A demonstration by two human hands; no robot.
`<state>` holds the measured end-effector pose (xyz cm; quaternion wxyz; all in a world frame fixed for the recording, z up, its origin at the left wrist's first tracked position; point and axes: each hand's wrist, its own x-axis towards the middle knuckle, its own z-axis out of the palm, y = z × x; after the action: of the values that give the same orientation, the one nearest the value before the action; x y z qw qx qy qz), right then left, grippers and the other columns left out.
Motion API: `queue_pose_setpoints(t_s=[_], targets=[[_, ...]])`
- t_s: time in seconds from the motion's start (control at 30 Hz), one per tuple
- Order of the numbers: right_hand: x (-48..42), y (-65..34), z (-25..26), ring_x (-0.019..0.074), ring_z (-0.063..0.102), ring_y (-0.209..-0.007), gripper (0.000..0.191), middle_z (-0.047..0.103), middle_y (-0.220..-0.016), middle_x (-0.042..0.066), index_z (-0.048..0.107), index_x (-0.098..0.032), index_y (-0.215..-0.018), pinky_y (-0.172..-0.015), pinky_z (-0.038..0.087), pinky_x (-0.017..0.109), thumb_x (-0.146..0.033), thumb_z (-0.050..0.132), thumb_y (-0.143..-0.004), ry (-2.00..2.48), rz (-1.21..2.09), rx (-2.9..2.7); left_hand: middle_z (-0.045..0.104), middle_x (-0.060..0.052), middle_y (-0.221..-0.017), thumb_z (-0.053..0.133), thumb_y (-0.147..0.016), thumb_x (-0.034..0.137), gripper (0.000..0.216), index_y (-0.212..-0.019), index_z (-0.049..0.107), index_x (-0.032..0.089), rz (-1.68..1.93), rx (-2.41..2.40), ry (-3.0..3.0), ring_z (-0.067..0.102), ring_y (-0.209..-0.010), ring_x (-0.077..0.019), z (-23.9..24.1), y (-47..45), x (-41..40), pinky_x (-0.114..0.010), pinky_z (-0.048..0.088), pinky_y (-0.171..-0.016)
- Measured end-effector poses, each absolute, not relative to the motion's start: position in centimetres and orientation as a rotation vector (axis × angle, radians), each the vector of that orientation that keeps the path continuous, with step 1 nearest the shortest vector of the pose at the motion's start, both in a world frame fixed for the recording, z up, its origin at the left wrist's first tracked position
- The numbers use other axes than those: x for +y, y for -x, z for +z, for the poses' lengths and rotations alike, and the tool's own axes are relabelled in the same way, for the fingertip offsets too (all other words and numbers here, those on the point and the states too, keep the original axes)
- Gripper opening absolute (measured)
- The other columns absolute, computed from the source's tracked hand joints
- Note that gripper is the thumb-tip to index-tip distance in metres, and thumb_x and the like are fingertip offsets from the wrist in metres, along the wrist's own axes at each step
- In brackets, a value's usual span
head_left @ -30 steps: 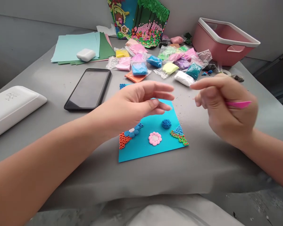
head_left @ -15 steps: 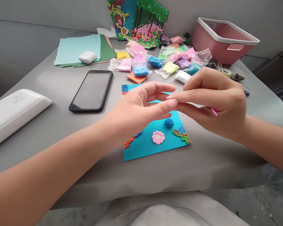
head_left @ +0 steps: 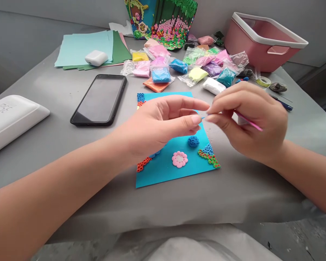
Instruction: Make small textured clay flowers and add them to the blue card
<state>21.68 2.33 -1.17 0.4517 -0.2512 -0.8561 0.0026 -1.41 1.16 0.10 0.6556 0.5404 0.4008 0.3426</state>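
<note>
Pinching one tiny blue piece [head_left: 203, 117] in left hand [head_left: 163, 121], above one rectangular turquoise card's [head_left: 163, 175] right edge; clasping one slim pink tool [head_left: 252, 123] in right hand [head_left: 251, 117], now drawn closer.

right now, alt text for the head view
Left hand and right hand close together above a blue card, the right holding a pink tool. The card bears a pink flower and blue ball; coloured packets lie behind.

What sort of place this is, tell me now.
Probably a craft worktable: packets of what looks like coloured clay, a blue card bearing a pink flower, and stacked coloured paper sheets.
</note>
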Motion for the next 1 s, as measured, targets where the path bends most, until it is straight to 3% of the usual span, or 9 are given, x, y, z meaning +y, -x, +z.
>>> queue_pose_setpoints(t_s=[0.07, 0.2, 0.3, 0.43, 0.53, 0.67, 0.8, 0.9, 1.0], targets=[[2.3, -21.8, -1.2, 0.0151, 0.064, -0.074, 0.009, 0.073, -0.090, 0.001, 0.069, -0.026, -0.098, -0.068, 0.052, 0.035, -0.022, 0.068, -0.106, 0.709, 0.072, -2.021, 0.079, 0.003, -0.094, 0.079, -0.100, 0.025, 0.008, -0.102, 0.087, 0.026, 0.818, 1.002, -1.231, 0.074, -0.084, -0.0084, 0.2, 0.9, 1.1, -0.019, 0.063, -0.084], [2.1, -22.3, -1.0, 0.0141, 0.063, -0.071, 0.024, 0.074, -0.090, 0.002, 0.069, -0.026, -0.096, -0.069, 0.052, 0.034, -0.033, 0.056, -0.114, 0.834, 0.135, -1.970, 0.069, 0.003, -0.080, 0.072, -0.107, 0.034, 0.026, -0.087, 0.079, 0.020, 0.885, 1.062, -1.190, 0.068, -0.070, -0.0063, 0.0, 0.5, 1.5, -0.017, 0.060, -0.074], [2.0, -22.4, -1.0, 0.0149, 0.062, -0.068, 0.025, 0.071, -0.079, 0.000, 0.069, -0.026, -0.089, -0.066, 0.052, 0.034, -0.038, 0.066, -0.110, 0.820, 0.148, -2.130, 0.064, 0.004, -0.072, 0.083, -0.098, 0.047, 0.032, -0.084, 0.073, 0.019, 0.959, 1.003, -1.177, 0.062, -0.064, -0.0074, -0.3, 0.9, 1.8, -0.018, 0.057, -0.067], [2.0, -22.5, -1.2, 0.0138, 0.064, -0.065, 0.010, 0.077, -0.081, -0.001, 0.076, -0.027, -0.092, -0.062, 0.053, 0.032, -0.026, 0.077, -0.102, 0.755, 0.138, -2.215, 0.076, 0.002, -0.092, 0.097, -0.084, 0.038, 0.027, -0.092, 0.077, 0.022, 1.033, 0.968, -1.201, 0.073, -0.088, -0.0129, -0.8, 1.5, 1.9, -0.023, 0.063, -0.083], [1.9, -22.6, -1.3, 0.0123, 0.065, -0.063, 0.014, 0.078, -0.077, -0.001, 0.077, -0.026, -0.090, -0.061, 0.053, 0.029, -0.026, 0.075, -0.104, 0.750, 0.124, -2.232, 0.081, 0.000, -0.104, 0.098, -0.082, 0.033, 0.028, -0.103, 0.081, 0.024, 1.046, 0.969, -1.184, 0.078, -0.105, -0.0185, -0.9, 1.5, 1.7, -0.030, 0.065, -0.096], [1.8, -22.5, -1.3, 0.0127, 0.061, -0.058, 0.014, 0.077, -0.074, -0.002, 0.077, -0.027, -0.086, -0.056, 0.052, 0.030, -0.028, 0.083, -0.098, 0.772, 0.123, -2.217, 0.080, -0.001, -0.088, 0.091, -0.091, 0.040, 0.022, -0.100, 0.082, 0.021, 1.012, 0.988, -1.132, 0.079, -0.084, -0.0157, -0.5, 1.1, 1.5, -0.029, 0.068, -0.085], [1.8, -22.4, -1.4, 0.0132, 0.069, -0.066, 0.012, 0.081, -0.082, 0.000, 0.079, -0.026, -0.093, -0.059, 0.054, 0.028, -0.023, 0.076, -0.103, 0.721, 0.114, -2.241, 0.064, 0.003, -0.064, 0.081, -0.095, 0.059, 0.039, -0.092, 0.079, 0.020, 1.037, 1.003, -1.146, 0.066, -0.060, -0.0122, -0.1, 0.9, 1.5, -0.025, 0.062, -0.065], [1.8, -22.2, -1.5, 0.0126, 0.065, -0.061, 0.015, 0.074, -0.073, -0.001, 0.077, -0.025, -0.087, -0.058, 0.055, 0.028, -0.029, 0.080, -0.101, 0.720, 0.129, -2.252, 0.056, 0.003, -0.064, 0.079, -0.097, 0.060, 0.044, -0.084, 0.074, 0.019, 1.064, 1.006, -1.151, 0.057, -0.057, -0.0095, 0.0, 0.9, 1.5, -0.021, 0.058, -0.060], [1.9, -22.1, -1.6, 0.0129, 0.068, -0.067, 0.007, 0.078, -0.088, 0.001, 0.081, -0.027, -0.098, -0.062, 0.058, 0.028, -0.022, 0.077, -0.102, 0.717, 0.125, -2.266, 0.062, 0.002, -0.076, 0.087, -0.093, 0.049, 0.034, -0.086, 0.074, 0.019, 1.098, 0.995, -1.141, 0.061, -0.068, -0.0095, 0.0, 1.0, 1.5, -0.019, 0.058, -0.066]])
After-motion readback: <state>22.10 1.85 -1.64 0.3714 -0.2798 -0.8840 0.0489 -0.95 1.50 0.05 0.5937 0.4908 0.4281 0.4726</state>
